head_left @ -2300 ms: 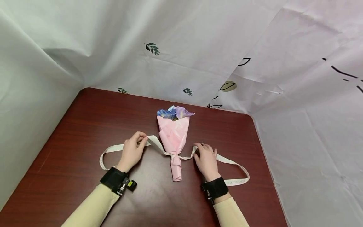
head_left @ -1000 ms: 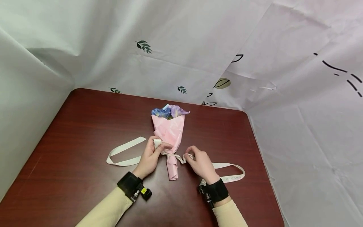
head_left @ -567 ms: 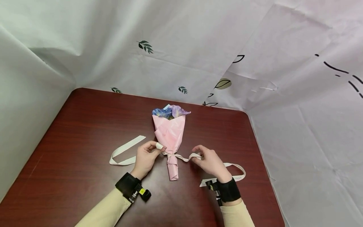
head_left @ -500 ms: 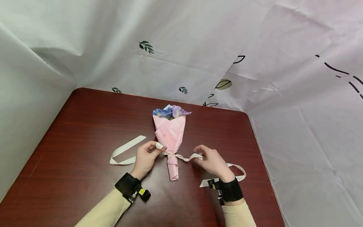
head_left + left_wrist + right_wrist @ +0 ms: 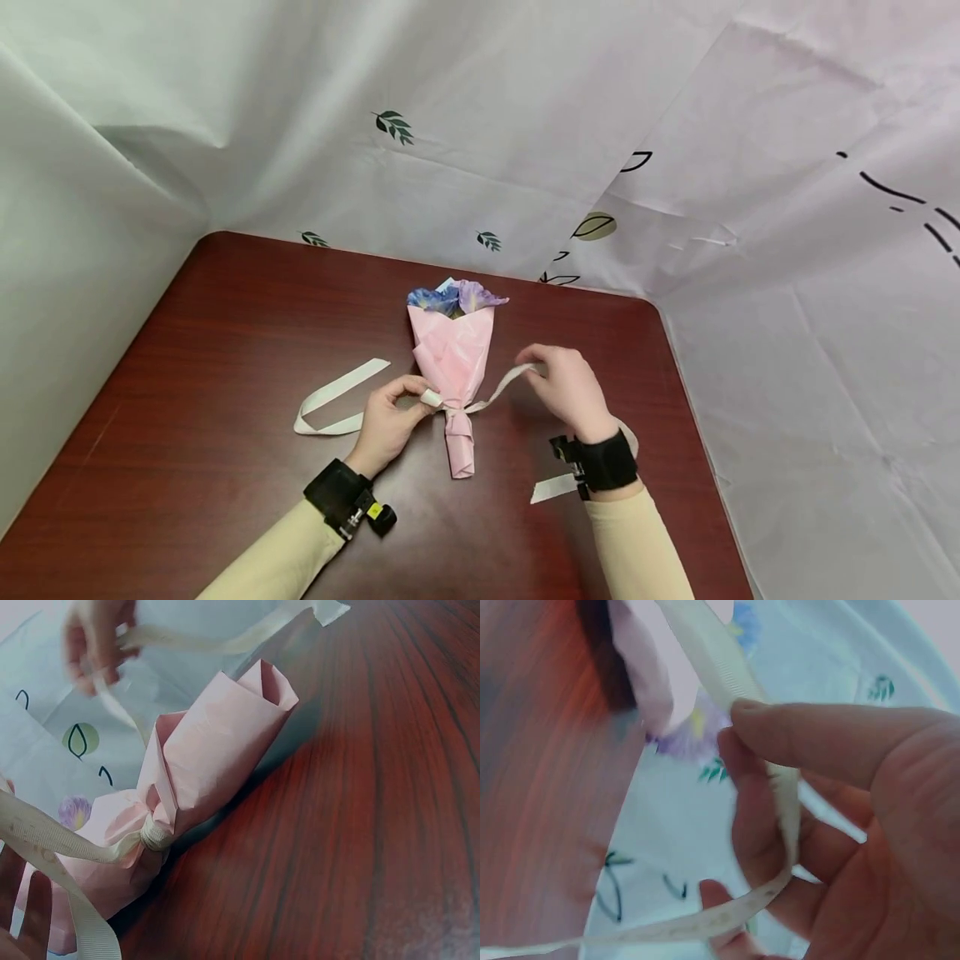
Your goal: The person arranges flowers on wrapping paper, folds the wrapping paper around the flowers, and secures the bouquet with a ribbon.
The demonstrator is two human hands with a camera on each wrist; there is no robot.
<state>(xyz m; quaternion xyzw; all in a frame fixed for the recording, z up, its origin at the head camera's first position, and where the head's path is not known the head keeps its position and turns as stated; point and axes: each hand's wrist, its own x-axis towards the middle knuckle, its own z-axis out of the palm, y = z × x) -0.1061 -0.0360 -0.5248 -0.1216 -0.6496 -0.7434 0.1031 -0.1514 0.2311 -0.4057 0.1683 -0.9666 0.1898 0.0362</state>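
Observation:
A bouquet wrapped in pink paper, with blue and purple flowers at its far end, lies on the table. Cream ribbon is tied around its narrow neck, the tie showing in the left wrist view. My left hand holds one ribbon length just left of the tie, where it bends over the fingers. On the other side, my right hand pinches the other length between thumb and forefinger, raised above the table; that ribbon runs through the curled fingers in the right wrist view.
The left ribbon tail lies in a bend on the brown table. The right tail's end rests beside the right wrist, partly hidden by it. White printed fabric walls the table's back and sides.
My left hand has come in from the left to the bouquet's neck. My right hand went inward, then back out, and has just risen, lifting its ribbon off to the upper right.

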